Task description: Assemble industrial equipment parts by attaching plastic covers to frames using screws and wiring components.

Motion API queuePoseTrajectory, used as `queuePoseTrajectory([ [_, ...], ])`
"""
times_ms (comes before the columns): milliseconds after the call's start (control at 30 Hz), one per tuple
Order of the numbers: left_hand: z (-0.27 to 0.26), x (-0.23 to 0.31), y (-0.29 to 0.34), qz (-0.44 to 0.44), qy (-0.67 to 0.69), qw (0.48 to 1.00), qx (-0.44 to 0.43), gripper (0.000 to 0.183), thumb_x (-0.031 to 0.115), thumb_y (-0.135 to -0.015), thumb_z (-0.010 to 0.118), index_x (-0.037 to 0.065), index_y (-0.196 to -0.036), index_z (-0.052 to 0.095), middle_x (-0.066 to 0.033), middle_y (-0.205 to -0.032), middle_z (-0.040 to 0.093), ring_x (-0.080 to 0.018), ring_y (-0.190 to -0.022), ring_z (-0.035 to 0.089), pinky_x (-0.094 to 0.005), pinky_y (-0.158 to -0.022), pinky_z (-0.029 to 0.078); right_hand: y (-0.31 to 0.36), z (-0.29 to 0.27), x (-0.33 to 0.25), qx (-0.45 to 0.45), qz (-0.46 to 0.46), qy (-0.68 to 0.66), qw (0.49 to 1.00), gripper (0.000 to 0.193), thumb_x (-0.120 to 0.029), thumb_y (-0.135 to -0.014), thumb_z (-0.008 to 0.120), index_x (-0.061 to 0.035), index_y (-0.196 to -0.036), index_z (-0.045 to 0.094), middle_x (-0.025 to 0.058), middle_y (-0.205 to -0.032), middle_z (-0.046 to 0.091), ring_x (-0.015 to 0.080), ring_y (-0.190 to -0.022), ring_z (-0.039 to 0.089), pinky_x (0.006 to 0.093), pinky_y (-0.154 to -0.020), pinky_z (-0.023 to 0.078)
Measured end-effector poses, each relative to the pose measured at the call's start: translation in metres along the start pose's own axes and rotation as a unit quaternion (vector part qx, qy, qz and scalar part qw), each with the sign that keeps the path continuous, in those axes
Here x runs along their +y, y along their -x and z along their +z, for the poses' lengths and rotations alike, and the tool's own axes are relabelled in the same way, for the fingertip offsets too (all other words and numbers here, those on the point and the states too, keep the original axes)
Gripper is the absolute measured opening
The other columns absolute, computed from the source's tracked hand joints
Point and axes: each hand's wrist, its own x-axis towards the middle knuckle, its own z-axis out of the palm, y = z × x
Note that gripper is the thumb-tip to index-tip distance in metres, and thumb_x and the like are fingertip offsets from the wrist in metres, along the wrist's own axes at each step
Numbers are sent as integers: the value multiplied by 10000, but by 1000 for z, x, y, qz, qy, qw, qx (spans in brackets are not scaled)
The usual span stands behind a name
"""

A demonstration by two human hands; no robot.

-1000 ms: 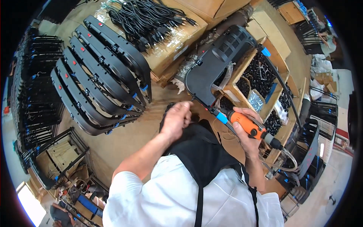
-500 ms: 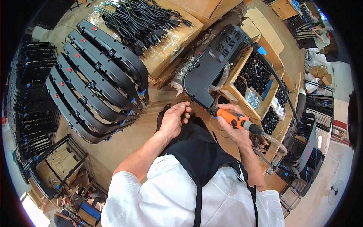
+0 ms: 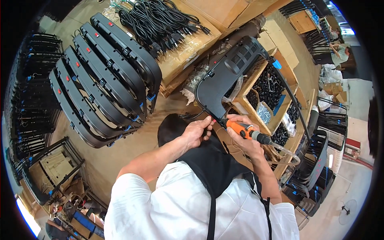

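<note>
- Left hand [image 3: 197,132]: forearm reaching forward and up, fingers curled, fingertips pinched together.
- Right hand [image 3: 243,134]: elbow bent, fist wrapped closed, knuckles up.

I see my own torso in a white short-sleeved shirt [image 3: 180,208], its cloth creased over the shoulders and its sleeves ending above the elbows. A black apron [image 3: 212,168] lies over the front, with a narrow black strap [image 3: 211,218] running up the middle of the shirt and a second one on the right. My forearms, my left hand [image 3: 198,132] and right hand [image 3: 244,140] are bare, without gloves.
</note>
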Motion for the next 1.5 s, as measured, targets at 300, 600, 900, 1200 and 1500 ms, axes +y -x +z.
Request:
queuePoseTrajectory([
  [300, 10, -4, -9, 11, 21, 1000, -12, 264, 333, -1108, 580, 95, -1056, 681, 19, -849, 640, -128, -701, 556, -276, -603, 465, 15, 4, -11, 53, -22, 0, 998, 427, -74, -911, 792, -53, -1312, 647, 83, -1258, 713, 170, -1152, 681, 325, -1021, 534],
  [600, 21, 9, -3, 18, 138, 989, -58, 236, 322, -1107, 578, 96, -1103, 648, 17, -845, 591, -116, -740, 532, -262, -645, 453, 12, 7, -12, 37, -50, -110, 992, 438, -27, -912, 781, -48, -1320, 621, 138, -1337, 694, 234, -1259, 652, 390, -1118, 502],
  [900, 18, 28, 6, -9, 168, 982, -85, 223, 276, -1123, 542, 81, -1183, 631, 17, -859, 580, -119, -736, 517, -260, -651, 441, -2, 13, -22, 37, -52, -98, 993, 429, -31, -912, 781, -51, -1311, 625, 133, -1337, 694, 233, -1272, 642, 385, -1095, 514],
  [1200, 18, 32, 5, 14, 133, 989, -54, 306, 320, -1149, 468, 65, -1161, 636, -7, -875, 601, -151, -745, 553, -297, -695, 470, -28, 34, -28, 46, -56, -56, 996, 407, -41, -917, 777, -51, -1298, 636, 103, -1292, 703, 198, -1213, 661, 349, -1053, 529],
  [1500, -14, 28, 7, 50, 5, 994, -94, 279, 310, -1136, 519, 70, -1156, 659, -10, -866, 656, -127, -719, 580, -287, -643, 491, -49, 43, -36, -1, -10, -8, 1000, 277, -94, -901, 796, -53, -1150, 681, 130, -1267, 724, 174, -1094, 706, 341, -969, 559],
])
